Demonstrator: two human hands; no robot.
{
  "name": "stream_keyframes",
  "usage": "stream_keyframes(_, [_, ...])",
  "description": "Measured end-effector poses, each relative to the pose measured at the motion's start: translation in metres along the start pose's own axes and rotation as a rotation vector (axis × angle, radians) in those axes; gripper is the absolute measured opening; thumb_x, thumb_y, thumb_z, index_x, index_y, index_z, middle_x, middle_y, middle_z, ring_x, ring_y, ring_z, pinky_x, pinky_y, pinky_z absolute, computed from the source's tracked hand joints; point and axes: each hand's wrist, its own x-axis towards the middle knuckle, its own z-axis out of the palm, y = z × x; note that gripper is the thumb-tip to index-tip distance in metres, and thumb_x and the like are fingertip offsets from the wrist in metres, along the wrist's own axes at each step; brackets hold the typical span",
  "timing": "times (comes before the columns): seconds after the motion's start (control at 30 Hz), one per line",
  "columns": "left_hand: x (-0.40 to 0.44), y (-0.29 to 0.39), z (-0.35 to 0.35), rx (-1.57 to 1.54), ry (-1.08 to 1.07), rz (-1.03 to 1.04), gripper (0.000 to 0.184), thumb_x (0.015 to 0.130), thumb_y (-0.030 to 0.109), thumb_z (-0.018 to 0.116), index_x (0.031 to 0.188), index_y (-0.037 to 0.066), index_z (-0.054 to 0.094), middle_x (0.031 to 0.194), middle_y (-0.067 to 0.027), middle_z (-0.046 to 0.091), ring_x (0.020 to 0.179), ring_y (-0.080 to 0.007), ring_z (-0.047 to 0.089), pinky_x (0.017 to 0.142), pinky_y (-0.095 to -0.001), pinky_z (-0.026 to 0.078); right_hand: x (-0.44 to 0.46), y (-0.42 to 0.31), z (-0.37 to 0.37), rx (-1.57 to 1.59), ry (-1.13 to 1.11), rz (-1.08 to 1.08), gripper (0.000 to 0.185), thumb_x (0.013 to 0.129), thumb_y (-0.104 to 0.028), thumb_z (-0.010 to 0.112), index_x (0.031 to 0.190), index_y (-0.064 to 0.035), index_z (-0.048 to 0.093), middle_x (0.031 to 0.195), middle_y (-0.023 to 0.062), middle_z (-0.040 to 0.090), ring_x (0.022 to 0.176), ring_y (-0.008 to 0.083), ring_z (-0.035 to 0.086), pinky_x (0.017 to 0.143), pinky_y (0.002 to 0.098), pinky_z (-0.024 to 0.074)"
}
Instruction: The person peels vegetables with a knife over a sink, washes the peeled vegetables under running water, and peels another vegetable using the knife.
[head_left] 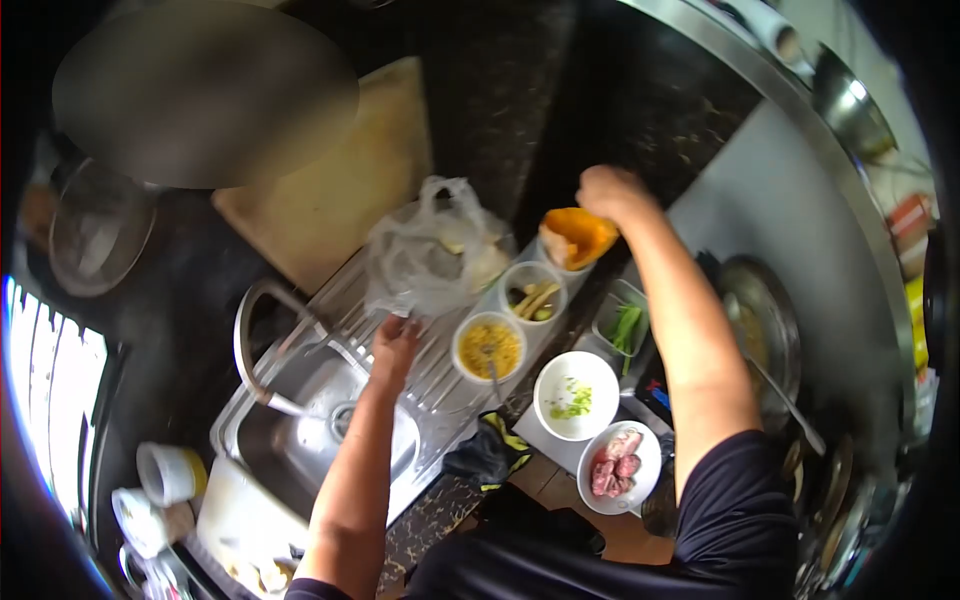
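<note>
My left hand (396, 345) is at the lower edge of a clear plastic bag (425, 265), its fingers closed on the bag's edge. The bag lies on the ridged drainboard, with pale pieces showing through it. My right hand (612, 195) is curled closed beside a hollowed orange pumpkin piece (578, 238) that rests on a round container. Whatever the right fingers hold, if anything, is hidden. Nearer me stand a tub of pale strips (535, 293) and a tub of yellow mixture (488, 347) with a spoon in it.
A steel sink (300, 450) with a curved faucet (245, 340) lies left, a wooden board (340, 180) beyond it. At right are a box of green stalks (625, 325), a white bowl of chopped greens (555, 385), a pan of raw meat (640, 490) and a lidded wok (775, 310).
</note>
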Motion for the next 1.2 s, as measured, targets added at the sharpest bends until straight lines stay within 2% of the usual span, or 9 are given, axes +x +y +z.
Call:
stream_keyframes(0.2, [-0.115,-0.005,-0.039,-0.154,0.147,-0.026,0.039,0.108,0.02,0.064,0.142,0.002,0.061,0.126,-0.0112,0.072,0.109,-0.021,0.071,0.091,-0.0366,0.058,-0.065,-0.168,0.006,0.575,0.047,-0.884,0.021,0.096,-0.017,0.065,0.109,-0.0067,0.078,0.109,0.0204,0.077,0.103,0.0389,0.074,0.09,0.0448,0.0586])
stream_keyframes(0.33, [-0.144,-0.011,-0.122,-0.334,0.507,0.028,0.026,0.107,0.022,0.062,0.123,0.002,0.066,0.107,-0.0072,0.072,0.096,-0.0183,0.07,0.085,-0.0352,0.058,-0.114,-0.31,0.074,0.414,-0.308,-0.918,0.03,0.095,-0.02,0.064,0.121,-0.0087,0.077,0.12,0.0242,0.074,0.113,0.0402,0.071,0.102,0.0462,0.0546])
stream_keyframes(0.43, [-0.191,0.028,-0.148,0.278,0.554,-0.025,0.02,0.101,0.015,0.064,0.112,0.001,0.074,0.096,-0.0076,0.075,0.086,-0.0173,0.069,0.08,-0.0339,0.057,-0.108,-0.39,0.191,0.565,0.205,-1.228,0.031,0.091,-0.019,0.066,0.116,-0.0037,0.076,0.121,0.0254,0.069,0.117,0.0439,0.065,0.101,0.0487,0.0537])
stream_keyframes(0.5, [-0.204,0.002,-0.152,0.273,0.561,0.14,0.022,0.094,0.008,0.071,0.114,0.0,0.076,0.108,-0.0155,0.078,0.096,-0.0222,0.074,0.088,-0.0355,0.057,-0.121,-0.426,0.185,0.364,0.033,-0.976,0.031,0.091,-0.015,0.06,0.118,-0.0057,0.073,0.12,0.0213,0.066,0.119,0.0425,0.062,0.099,0.053,0.0533])
stream_keyframes(0.6, [-0.254,0.014,-0.148,0.776,0.538,0.566,0.018,0.085,0.012,0.081,0.102,0.006,0.076,0.104,-0.0149,0.07,0.101,-0.0385,0.068,0.086,-0.0484,0.056,-0.072,-0.435,0.249,0.14,0.405,-1.002,0.035,0.097,-0.019,0.056,0.125,-0.0001,0.066,0.134,0.0241,0.065,0.123,0.0443,0.061,0.1,0.0548,0.0524])
stream_keyframes(0.77, [-0.351,0.01,-0.166,0.702,0.493,0.572,0.02,0.087,0.009,0.079,0.106,0.004,0.074,0.111,-0.0142,0.071,0.107,-0.0378,0.068,0.09,-0.0469,0.056,-0.042,-0.429,0.261,0.679,0.464,-0.939,0.02,0.099,-0.018,0.064,0.102,0.0006,0.071,0.106,0.0238,0.071,0.104,0.0459,0.066,0.091,0.0548,0.0516])
stream_keyframes(0.87, [-0.421,0.009,-0.201,0.704,0.567,0.538,0.022,0.088,0.003,0.077,0.11,0.004,0.074,0.115,-0.0137,0.072,0.106,-0.0358,0.068,0.092,-0.0449,0.057,-0.056,-0.411,0.247,0.733,0.318,-0.788,0.027,0.101,-0.017,0.064,0.117,0.0045,0.07,0.118,0.0272,0.069,0.114,0.0453,0.064,0.101,0.0528,0.0494])
stream_keyframes(1.0, [-0.5,0.015,-0.253,0.839,0.896,0.512,0.02,0.087,0.002,0.075,0.106,0.005,0.075,0.11,-0.0124,0.072,0.104,-0.0341,0.067,0.093,-0.044,0.056,-0.154,-0.413,0.255,0.728,0.688,-0.738,0.051,0.093,-0.006,0.07,0.142,0.0026,0.056,0.144,0.0283,0.055,0.136,0.0466,0.049,0.116,0.0528,0.0394])
stream_keyframes(1.2, [-0.542,-0.009,-0.313,1.083,0.985,0.267,0.043,0.084,0.013,0.082,0.125,0.009,0.07,0.13,-0.0131,0.065,0.121,-0.0351,0.058,0.103,-0.0462,0.05,-0.439,-0.473,0.234,0.811,-0.001,-1.258,0.032,0.086,-0.014,0.077,0.117,-0.0092,0.077,0.106,0.0146,0.063,0.102,0.0335,0.064,0.088,0.045,0.0556])
